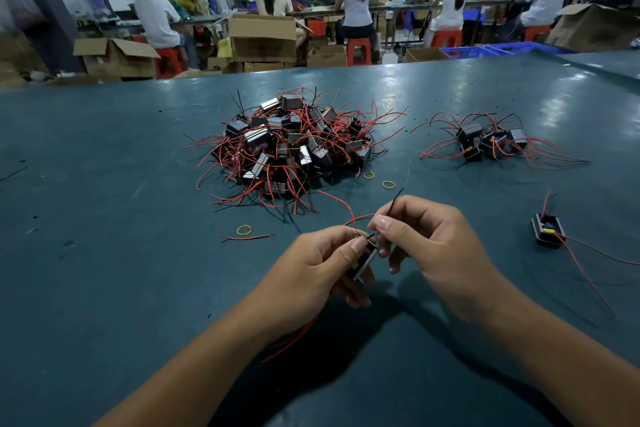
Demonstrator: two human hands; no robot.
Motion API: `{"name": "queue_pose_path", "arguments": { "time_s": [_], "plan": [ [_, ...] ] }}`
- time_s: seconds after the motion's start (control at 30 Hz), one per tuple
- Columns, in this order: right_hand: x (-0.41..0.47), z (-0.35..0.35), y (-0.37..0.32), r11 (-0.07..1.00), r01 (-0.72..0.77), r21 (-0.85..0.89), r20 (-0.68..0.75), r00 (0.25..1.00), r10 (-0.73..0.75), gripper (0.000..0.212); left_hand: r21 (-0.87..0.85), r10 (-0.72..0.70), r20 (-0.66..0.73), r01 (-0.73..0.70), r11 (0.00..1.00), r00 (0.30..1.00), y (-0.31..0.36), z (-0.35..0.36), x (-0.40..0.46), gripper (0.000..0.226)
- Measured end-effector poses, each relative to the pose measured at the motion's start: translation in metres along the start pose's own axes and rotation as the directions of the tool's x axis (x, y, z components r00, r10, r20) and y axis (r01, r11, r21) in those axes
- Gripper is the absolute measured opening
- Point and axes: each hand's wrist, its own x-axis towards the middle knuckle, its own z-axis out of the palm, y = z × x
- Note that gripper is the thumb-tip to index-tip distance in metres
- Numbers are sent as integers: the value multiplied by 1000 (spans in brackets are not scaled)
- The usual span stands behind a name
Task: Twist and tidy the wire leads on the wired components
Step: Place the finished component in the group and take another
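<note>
- Where the view falls forward and down, a dark teal table [104, 253] fills most of it, with rows of seated workers, cardboard boxes and red stools beyond its far edge.
- At the table's middle lies a big pile of wired components [294, 146], black blocks tangled in red and black leads.
- A smaller cluster of components [491, 142] sits well apart to the right of the pile.
- Near the right edge rests a single component [549, 230], its red leads trailing toward the table's right side.
- The left hand [311, 274] grips a small black component [363, 260] above the near table, fingers curled round it.
- The right hand [426, 243] pinches a thin black lead [396, 199] rising from that component.
- Yellow rubber bands [243, 230] lie loose beside the pile.
</note>
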Motion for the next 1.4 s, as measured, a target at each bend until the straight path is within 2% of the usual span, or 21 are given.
{"name": "queue_pose_path", "arguments": {
  "time_s": [0.2,0.33,0.63,0.8,1.03,1.13,1.27,1.4],
  "plan": [
    [2,-2,-1,998,-14,54,-50,999,17,14,65,19,-69,-15,998,997,-3,-3,2,43],
    [5,-6,-3,996,-42,75,-110,993,50,15,76,20,-68,-15,997,998,-2,-3,3,47],
    [10,-15,-2,994,-98,50,-189,976,106,17,11,-76,-101,78,997,992,2,-6,1,60],
    [12,-17,-4,989,-119,86,-230,964,136,20,-113,-140,-123,126,986,983,3,-6,2,51],
    [13,-19,-4,987,-127,103,-264,953,150,17,-81,-133,-40,129,988,990,3,-3,1,37],
    [13,-20,-5,984,-122,133,-265,952,154,20,-46,-124,-20,123,991,992,2,-3,0,41],
    [15,-22,-5,974,-123,189,-276,945,173,20,-116,-132,-64,124,986,989,3,-3,2,59],
    [15,-23,-7,964,-126,235,-267,945,188,23,-18,-110,-67,109,994,992,2,-5,1,53]
  ]
}}
